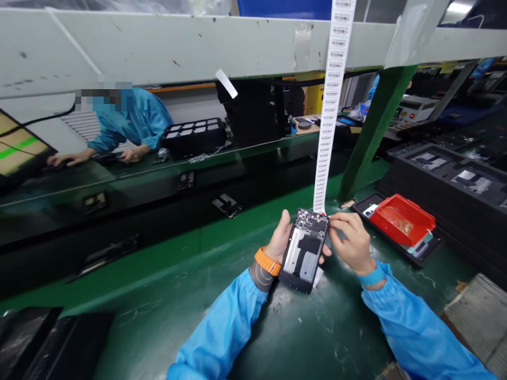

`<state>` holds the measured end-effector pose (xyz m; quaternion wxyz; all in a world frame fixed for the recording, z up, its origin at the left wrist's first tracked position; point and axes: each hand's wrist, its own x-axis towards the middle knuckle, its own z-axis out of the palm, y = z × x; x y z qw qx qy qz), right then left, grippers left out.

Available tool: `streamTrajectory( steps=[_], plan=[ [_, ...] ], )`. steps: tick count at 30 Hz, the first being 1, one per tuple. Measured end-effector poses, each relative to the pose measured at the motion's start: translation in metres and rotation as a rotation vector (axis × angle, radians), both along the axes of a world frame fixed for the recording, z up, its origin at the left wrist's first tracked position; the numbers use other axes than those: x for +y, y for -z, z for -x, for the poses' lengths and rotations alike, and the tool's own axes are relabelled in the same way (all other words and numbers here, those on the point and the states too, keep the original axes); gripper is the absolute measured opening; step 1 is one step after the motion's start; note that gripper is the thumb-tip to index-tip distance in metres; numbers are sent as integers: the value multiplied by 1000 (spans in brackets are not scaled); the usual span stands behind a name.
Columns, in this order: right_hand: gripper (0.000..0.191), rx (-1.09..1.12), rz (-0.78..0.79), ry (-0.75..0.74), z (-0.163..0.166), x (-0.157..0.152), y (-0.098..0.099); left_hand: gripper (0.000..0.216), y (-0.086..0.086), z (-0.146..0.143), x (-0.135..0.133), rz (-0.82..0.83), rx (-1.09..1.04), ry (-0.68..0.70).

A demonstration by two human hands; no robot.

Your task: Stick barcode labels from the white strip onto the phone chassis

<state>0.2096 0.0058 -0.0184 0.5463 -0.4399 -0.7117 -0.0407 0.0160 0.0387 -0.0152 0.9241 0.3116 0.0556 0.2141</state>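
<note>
My left hand (280, 237) is wrapped around an opened phone body (304, 250), held upright over the green bench with its circuit board and metal plates facing me. My right hand (350, 240) is pinched at the phone's top right corner, right where a long white strip of barcode labels (331, 100) hangs down from above and ends. Whether the fingers grip a label or the phone's edge is hidden. Both arms wear blue sleeves, and an orange band sits on the left wrist.
A red bin (402, 218) rests on a black tray (428, 248) at the right. Black trays with parts (455, 179) stack at the far right. A conveyor belt (119, 211) runs across the middle. A person in blue (134, 124) works beyond it. A green post (372, 132) stands behind.
</note>
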Motion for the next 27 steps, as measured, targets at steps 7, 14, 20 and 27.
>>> streamTrajectory(
  steps=[7,14,20,27],
  plan=[
    [15,605,300,72,-13,3,0,67,-6,21,-10,155,217,-470],
    [15,726,593,-249,7,-8,5,35,12,60,-18,341,456,-1112],
    [21,861,1077,-683,78,-39,4,38,5,33,-11,255,-15,-1075],
    [29,708,1151,-643,105,-55,-4,17,8,13,-12,141,-171,-830]
  ],
)
